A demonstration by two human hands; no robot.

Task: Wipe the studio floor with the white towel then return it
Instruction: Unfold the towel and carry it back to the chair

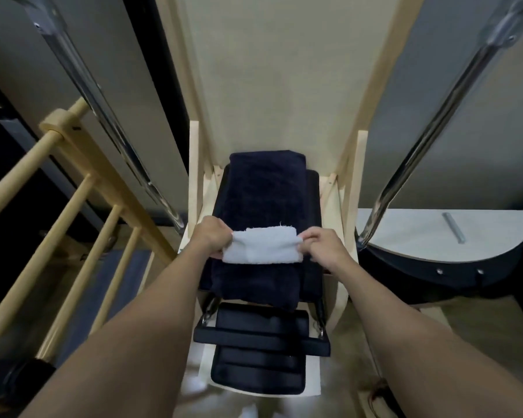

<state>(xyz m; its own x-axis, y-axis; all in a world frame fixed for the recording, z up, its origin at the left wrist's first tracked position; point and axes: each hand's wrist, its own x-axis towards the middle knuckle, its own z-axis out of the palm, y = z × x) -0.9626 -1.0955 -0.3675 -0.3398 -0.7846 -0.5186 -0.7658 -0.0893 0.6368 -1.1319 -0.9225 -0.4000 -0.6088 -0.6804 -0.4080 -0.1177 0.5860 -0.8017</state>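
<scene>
White towel (263, 245) folded, lying across dark towel (261, 212) on wooden stand (194, 176). Left hand (209, 236) pinches towel's left end, right hand (323, 247) pinches right end; both arms extended forward.

One white towel (263, 246), one navy towel (264, 188), two hands (210, 236) (325, 248), two chrome poles (103, 116) (436, 116)

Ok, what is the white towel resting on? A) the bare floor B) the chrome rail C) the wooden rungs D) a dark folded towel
D: the white towel lies across the dark towel, with the left hand and right hand each holding one end.
</scene>
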